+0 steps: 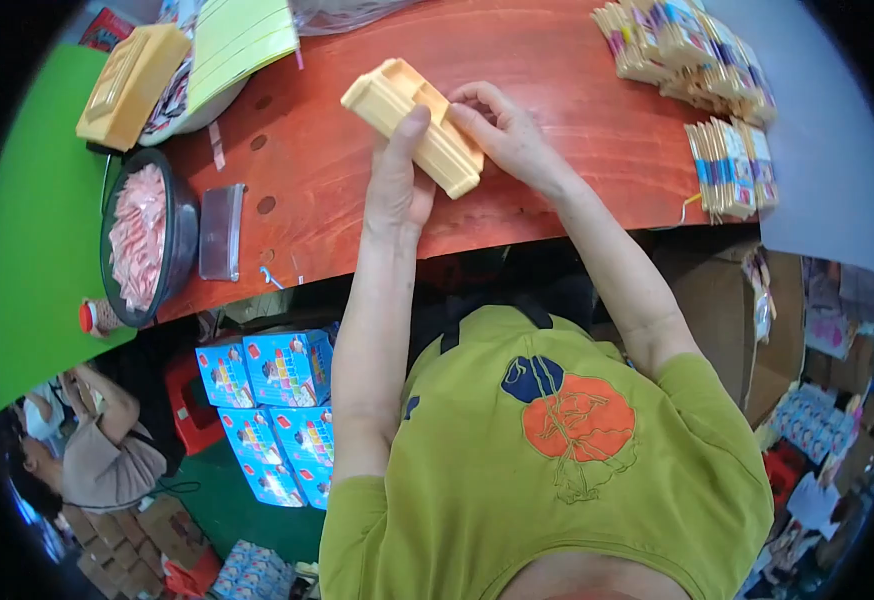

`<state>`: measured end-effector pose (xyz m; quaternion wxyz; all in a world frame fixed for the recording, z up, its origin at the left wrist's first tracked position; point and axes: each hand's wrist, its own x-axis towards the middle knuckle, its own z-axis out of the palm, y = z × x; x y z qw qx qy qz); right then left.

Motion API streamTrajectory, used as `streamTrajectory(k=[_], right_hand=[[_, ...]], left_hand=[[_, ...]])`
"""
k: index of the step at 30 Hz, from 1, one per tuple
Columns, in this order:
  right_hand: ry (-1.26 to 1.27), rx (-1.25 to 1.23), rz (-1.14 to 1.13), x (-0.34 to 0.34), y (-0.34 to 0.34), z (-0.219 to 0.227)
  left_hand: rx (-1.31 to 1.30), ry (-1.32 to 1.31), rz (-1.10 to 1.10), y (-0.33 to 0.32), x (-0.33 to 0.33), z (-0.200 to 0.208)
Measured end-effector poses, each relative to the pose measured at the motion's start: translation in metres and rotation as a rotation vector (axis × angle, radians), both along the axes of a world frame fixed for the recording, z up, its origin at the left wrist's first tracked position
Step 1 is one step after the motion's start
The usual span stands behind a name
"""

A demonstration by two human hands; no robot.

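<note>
A pale yellow plastic case [419,130], long and ridged with open recesses along its far side, is tilted above the red table. My left hand [399,178] grips it from below, the thumb pressed across its top face. At its right edge my right hand [502,135] has bent fingers, with the thumb and fingertips against the recessed side; whether something small sits between them is hidden. A similar yellow case [133,85] lies at the far left, beside a white basin.
A black bowl [185,235] of pink wrapped pieces and a clear flat box [221,232] stand at left on the red table [557,60]. Stacked bundles [727,168] line the right. Blue cartons [287,370] are piled below; a person [107,440] sits lower left.
</note>
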<state>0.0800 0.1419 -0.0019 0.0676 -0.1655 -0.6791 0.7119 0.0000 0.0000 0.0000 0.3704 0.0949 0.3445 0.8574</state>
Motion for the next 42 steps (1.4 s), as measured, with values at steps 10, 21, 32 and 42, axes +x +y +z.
streamTrajectory(k=[10,21,32,42], right_hand=[[0.033,0.315,-0.321,0.039,0.012,0.036],[0.122,0.513,-0.575,0.021,0.014,0.026],[-0.287,1.534,-0.62,-0.017,0.125,-0.014],[0.022,0.231,-0.219,-0.018,0.013,0.04]], left_hand=[[0.023,0.135,-0.156,0.068,-0.009,0.008],[-0.045,0.174,-0.165,0.078,-0.03,0.006],[-0.052,0.097,-0.097,0.067,-0.057,-0.008],[-0.019,0.082,-0.075,0.066,-0.063,-0.001]])
